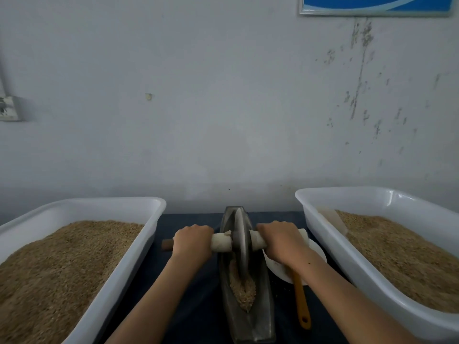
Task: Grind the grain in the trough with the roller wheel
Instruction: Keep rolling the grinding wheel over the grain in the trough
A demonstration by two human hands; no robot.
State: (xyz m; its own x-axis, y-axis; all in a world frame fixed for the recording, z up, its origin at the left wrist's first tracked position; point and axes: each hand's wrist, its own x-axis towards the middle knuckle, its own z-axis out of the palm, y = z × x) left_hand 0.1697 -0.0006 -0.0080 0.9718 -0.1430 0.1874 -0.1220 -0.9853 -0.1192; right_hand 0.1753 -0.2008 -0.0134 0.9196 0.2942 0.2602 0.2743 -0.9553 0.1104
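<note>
Trough (260, 326) as landmark: dark metal, boat-shaped, on a dark blue cloth (193, 304), centre of the head view. Long axis runs from the near edge away toward the wall (223, 95); its far tip points at the wall.

Around it:
- Left of trough: white tub (139, 247), heaped with brown grain.
- Right of trough: second white tub (320, 227), also holding grain, lower at its far end.
- Just right of trough, between it and the right tub: white bowl (278, 269), partly hidden under the right forearm. An orange-handled tool (301, 304) lies with its handle toward the near edge; its head is hidden by the arm and bowl.
- Beyond trough: stained pale wall, blue framed sign (377, 4) at top right, switch box (8, 108) at far left.

Wheel (240, 242): grey disc standing upright on edge in the far half of the trough, its plane in line with the trough's length. Axle (221, 242) crosses the trough at right angles, wrapped in pale cloth, brown end showing at left.

Grain (244, 291) lies in the trough's near half, behind the wheel.

Left hand (192, 243) has fingers wrapped over the axle left of the wheel. Right hand (283, 244) clasps it right of the wheel.
</note>
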